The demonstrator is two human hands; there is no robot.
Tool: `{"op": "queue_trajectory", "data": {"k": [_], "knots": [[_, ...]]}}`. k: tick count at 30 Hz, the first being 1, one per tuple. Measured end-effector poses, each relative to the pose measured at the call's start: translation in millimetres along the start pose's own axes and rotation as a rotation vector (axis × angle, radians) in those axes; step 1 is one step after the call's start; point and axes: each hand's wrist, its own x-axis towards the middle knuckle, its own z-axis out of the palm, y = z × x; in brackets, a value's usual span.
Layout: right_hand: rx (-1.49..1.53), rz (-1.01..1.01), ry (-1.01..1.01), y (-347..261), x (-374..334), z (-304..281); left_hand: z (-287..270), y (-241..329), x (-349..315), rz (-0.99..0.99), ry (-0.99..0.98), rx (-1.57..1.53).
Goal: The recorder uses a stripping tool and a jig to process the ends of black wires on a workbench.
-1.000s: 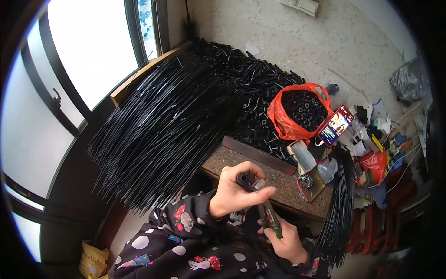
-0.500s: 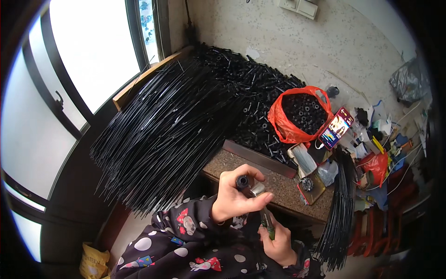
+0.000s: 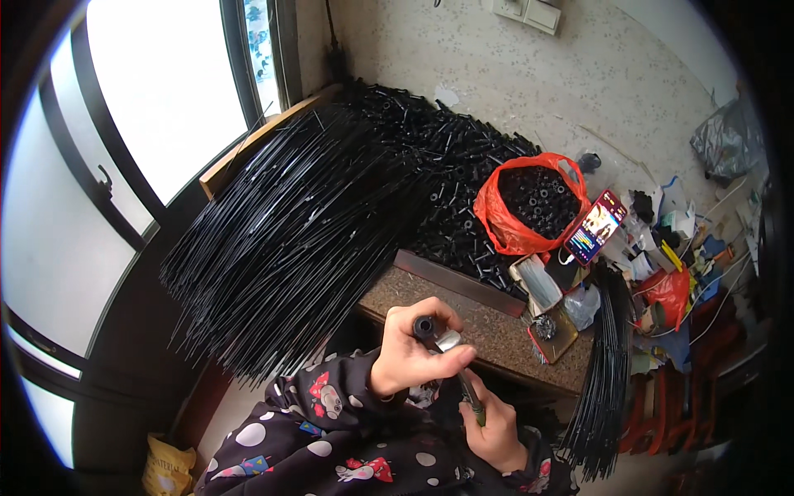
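In front of my body, just off the table's near edge, my left hand [image 3: 405, 351] is closed around a short black plastic tube [image 3: 424, 327], whose open round end faces up. A shiny silver piece [image 3: 447, 341] shows between its thumb and fingers, beside the tube. Below and to the right, my right hand [image 3: 498, 436] grips a slim tool with a green handle [image 3: 479, 413]. The tool's dark shaft points up toward my left thumb; its tip is hidden, so I cannot tell its exact kind.
Long thin black rods [image 3: 273, 240] lie in a big heap at left. Behind a brown strip [image 3: 459, 283] are piled black tubes [image 3: 447, 149]; a red plastic bag [image 3: 500, 231] holds more. A lit phone [image 3: 595, 227] leans beside it. A rod bundle [image 3: 604, 380] hangs over the right edge.
My left hand has shifted slightly left and down with the black tube. In my right hand the tool has turned a little, and less of its green handle shows.
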Motion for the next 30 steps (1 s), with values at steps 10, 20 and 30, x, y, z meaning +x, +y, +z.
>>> {"op": "queue_trajectory", "data": {"k": [10,20,30], "knots": [[0.005,0.012,0.022,6,13,-20,-1,1,5,-0.053,-0.065,0.106],[-0.577,0.199,0.219,137,25,1,-9,-4,-13,-0.061,-0.029,-0.170],[-0.348,-0.228,0.074,118,13,-12,-40,51,38,0.224,-0.008,-0.645]]}}
